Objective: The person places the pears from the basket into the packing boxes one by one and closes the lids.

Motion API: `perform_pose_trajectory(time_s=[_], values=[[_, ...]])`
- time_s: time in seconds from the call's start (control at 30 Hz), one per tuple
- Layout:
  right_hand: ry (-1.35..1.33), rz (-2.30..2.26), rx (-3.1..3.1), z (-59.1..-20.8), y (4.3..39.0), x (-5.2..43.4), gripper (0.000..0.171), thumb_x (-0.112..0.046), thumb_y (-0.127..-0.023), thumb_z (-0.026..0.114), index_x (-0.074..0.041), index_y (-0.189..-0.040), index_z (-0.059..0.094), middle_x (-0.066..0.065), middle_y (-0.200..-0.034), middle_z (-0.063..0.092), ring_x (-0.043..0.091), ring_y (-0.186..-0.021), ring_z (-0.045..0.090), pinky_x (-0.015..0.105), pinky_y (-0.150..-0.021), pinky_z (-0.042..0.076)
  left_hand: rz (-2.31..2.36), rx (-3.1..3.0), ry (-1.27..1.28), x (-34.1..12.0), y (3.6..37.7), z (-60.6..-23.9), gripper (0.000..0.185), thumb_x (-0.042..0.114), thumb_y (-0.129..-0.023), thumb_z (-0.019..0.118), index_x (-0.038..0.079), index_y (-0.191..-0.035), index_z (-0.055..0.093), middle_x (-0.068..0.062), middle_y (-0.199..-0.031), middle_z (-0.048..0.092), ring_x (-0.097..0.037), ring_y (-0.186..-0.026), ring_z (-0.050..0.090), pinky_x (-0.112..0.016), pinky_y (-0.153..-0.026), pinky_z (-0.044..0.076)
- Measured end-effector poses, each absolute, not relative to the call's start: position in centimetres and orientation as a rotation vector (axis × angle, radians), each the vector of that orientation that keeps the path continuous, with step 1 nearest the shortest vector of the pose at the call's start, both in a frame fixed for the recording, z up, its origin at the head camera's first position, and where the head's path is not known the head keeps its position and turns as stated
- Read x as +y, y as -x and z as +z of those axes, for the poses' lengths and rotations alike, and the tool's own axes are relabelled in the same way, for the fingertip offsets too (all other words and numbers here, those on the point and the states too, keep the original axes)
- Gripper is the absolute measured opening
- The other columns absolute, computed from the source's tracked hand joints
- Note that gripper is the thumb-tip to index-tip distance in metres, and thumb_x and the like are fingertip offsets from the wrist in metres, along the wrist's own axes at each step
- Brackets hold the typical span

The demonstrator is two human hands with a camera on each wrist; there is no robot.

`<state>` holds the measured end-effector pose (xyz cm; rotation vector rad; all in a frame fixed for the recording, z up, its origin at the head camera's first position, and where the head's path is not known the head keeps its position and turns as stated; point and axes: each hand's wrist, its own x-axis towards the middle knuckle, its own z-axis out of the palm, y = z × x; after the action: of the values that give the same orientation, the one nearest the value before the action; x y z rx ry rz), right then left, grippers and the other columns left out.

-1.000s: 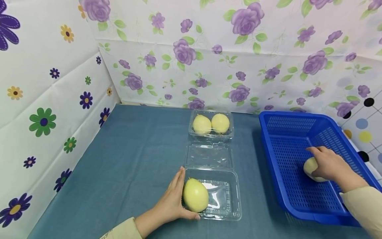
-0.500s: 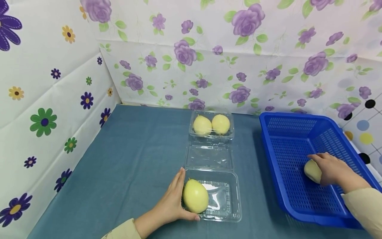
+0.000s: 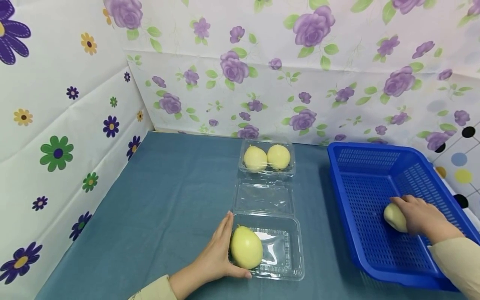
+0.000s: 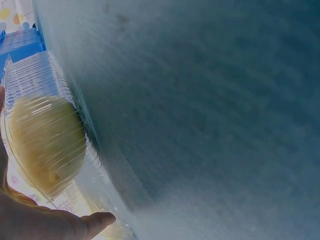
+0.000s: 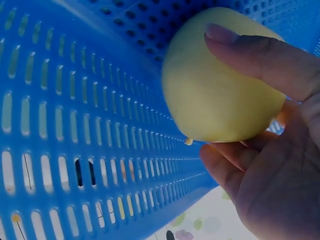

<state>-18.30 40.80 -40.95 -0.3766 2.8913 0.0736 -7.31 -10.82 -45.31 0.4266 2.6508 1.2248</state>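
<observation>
Down in the blue basket (image 3: 360, 183), the right hand (image 3: 420, 216) has its fingers and thumb curled around a pale yellow pear (image 3: 394, 216), which sits low near the basket's right wall; the wrist view shows the fruit just at the slotted plastic, thumb across its top. That full wrap looks suited to a smooth, round fruit that would otherwise roll.

Meanwhile the left hand (image 3: 217, 258) lies flat with straight fingers against the left side of an open clear box (image 3: 279, 250), thumb along the front edge, apparently to keep the light box from sliding on the teal cloth (image 3: 157, 200). A second pear (image 3: 246, 247) lies in the box's left half, leaving the right half free. Behind the raised lid stands a closed clear box (image 3: 267, 158) holding two more pears side by side.
</observation>
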Motion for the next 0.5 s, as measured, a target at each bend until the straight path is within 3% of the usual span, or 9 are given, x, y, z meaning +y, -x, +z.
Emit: perform_pose_trajectory(time_s=[0.5], values=[[0.376, 0.099, 2.916, -40.98, 18.43, 41.08, 0.077, -0.007, -0.049, 0.089, 0.007, -0.116, 0.053, 0.032, -0.1, 0.056, 0.05, -0.087, 0.053, 0.059, -0.064, 0.045, 1.232, 2.648, -0.429, -10.82, 7.28, -45.44, 0.142, 0.047, -0.05, 0.092, -0.001, -0.152, 0.005, -0.021, -0.158, 0.005, -0.048, -0.14, 0.018, -0.068, -0.1, 0.031]])
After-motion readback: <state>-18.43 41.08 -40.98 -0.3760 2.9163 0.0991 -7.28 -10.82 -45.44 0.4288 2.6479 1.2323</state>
